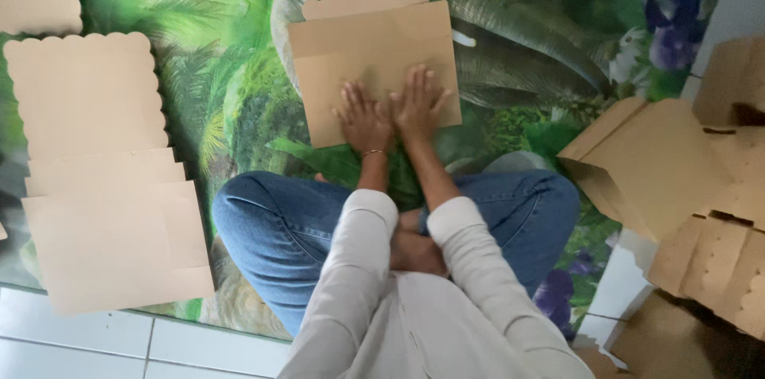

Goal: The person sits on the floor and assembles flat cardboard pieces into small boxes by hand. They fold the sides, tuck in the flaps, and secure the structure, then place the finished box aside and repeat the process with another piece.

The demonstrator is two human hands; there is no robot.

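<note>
A flat tan cardboard sheet [374, 52] with a scalloped far edge lies on the jungle-print mat in front of my crossed legs. Its near part is folded over. My left hand [362, 118] and my right hand [418, 102] both press flat on the folded near part, fingers spread, side by side and touching. Neither hand grips anything.
Several more flat scalloped cardboard sheets [88, 96] lie stacked on the left, with larger plain ones [111, 243] nearer. Folded cardboard boxes [677, 164] pile up at the right. The mat [231, 108] ends at white floor tiles [96, 343] at the near left.
</note>
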